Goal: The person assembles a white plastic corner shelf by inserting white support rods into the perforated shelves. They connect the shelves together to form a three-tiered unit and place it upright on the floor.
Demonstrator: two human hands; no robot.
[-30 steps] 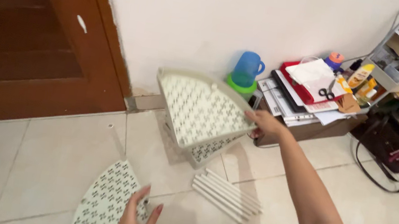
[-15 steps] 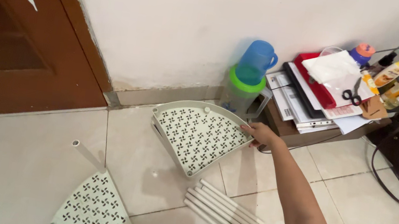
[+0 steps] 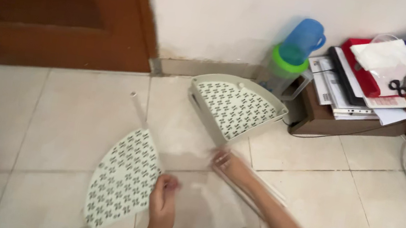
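Pale green perforated fan-shaped plastic shelf panel lies on the tiled floor; left hand pinches its edge, right hand, blurred, fingers' state unclear.

A pale tiled floor is seen. A perforated green quarter-round plastic tray is set at one o'clock, a flat perforated green shelf panel at seven, white plastic tubes at five.

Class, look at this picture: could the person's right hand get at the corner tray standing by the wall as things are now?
Probably yes. The right hand is low over the floor tiles just in front of the tray, and only bare tile lies between them. The jug stands behind the tray, out of the way.
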